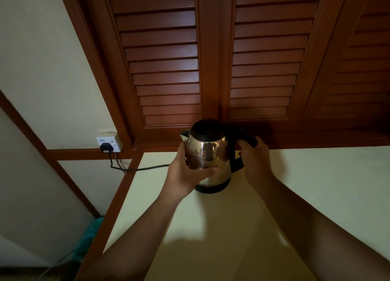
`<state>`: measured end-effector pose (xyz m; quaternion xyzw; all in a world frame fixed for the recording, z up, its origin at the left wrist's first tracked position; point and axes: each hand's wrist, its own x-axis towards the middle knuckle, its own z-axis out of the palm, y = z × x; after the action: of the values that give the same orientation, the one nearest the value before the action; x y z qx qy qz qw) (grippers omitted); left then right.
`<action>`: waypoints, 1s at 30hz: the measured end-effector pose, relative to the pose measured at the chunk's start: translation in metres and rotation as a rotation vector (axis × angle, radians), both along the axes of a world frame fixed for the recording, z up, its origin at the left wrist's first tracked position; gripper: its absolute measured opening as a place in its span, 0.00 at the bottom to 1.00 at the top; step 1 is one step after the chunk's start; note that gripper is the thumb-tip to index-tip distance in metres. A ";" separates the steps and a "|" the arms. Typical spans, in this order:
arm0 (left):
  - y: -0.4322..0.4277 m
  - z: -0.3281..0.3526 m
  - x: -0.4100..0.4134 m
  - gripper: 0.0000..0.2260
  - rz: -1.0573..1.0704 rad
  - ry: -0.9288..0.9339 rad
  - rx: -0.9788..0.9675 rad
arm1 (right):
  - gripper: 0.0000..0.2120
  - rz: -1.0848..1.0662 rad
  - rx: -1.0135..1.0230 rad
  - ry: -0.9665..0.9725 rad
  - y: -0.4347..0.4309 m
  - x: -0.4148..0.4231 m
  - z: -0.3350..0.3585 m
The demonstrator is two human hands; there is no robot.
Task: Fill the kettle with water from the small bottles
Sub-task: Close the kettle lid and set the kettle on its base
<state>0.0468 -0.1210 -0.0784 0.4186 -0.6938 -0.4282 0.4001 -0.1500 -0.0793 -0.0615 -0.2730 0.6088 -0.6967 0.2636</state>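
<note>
Dark louvred wooden doors (211,59) stand behind a pale tabletop (316,185). At its far edge the steel kettle (209,152) stands upright on a black base (213,189), spout left, handle right. The left hand (187,171) cups its body, fingers spread; the right hand (253,154) curls round the handle.

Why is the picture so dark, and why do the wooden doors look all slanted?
In the head view the room is dim, so the shutters look dark; a big shadow lies on the near part of the table; the shiny kettle shows bright glints and reflections; the wide lens makes the shutters lean outward.
</note>
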 end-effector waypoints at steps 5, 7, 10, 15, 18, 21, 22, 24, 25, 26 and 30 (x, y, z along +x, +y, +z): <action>0.001 -0.001 0.000 0.36 -0.013 0.002 -0.016 | 0.05 0.024 -0.004 0.014 0.002 0.002 0.001; 0.002 -0.001 -0.001 0.34 -0.027 0.009 -0.037 | 0.06 0.043 -0.005 0.019 0.005 0.002 0.003; 0.004 -0.002 0.000 0.33 -0.055 0.019 -0.049 | 0.10 0.072 0.005 0.095 0.013 0.002 0.008; 0.017 -0.005 0.013 0.40 -0.115 -0.012 -0.059 | 0.15 0.083 -0.051 0.333 0.032 0.001 0.020; 0.022 -0.017 0.023 0.39 -0.138 0.012 0.019 | 0.20 0.019 -0.043 0.569 0.039 0.000 0.021; 0.020 -0.031 0.034 0.37 -0.171 0.014 0.084 | 0.23 -0.006 -0.024 0.733 0.044 0.002 0.019; 0.019 -0.035 0.036 0.37 -0.184 0.012 0.096 | 0.24 -0.005 -0.018 0.754 0.045 0.003 0.018; 0.018 -0.041 0.040 0.38 -0.202 0.013 0.111 | 0.25 0.005 0.000 0.787 0.047 0.006 0.017; 0.018 -0.042 0.041 0.38 -0.206 0.014 0.107 | 0.26 0.006 0.009 0.804 0.047 0.007 0.016; 0.017 -0.043 0.041 0.37 -0.209 0.011 0.096 | 0.26 0.003 0.014 0.816 0.047 0.008 0.016; 0.019 -0.043 0.043 0.38 -0.234 0.018 0.090 | 0.27 -0.005 0.043 0.863 0.047 0.011 0.016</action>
<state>0.0897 -0.1024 -0.1218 0.3486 -0.7143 -0.5065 0.3342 -0.1393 -0.0321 -0.0450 -0.5323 0.6784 -0.5062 -0.0114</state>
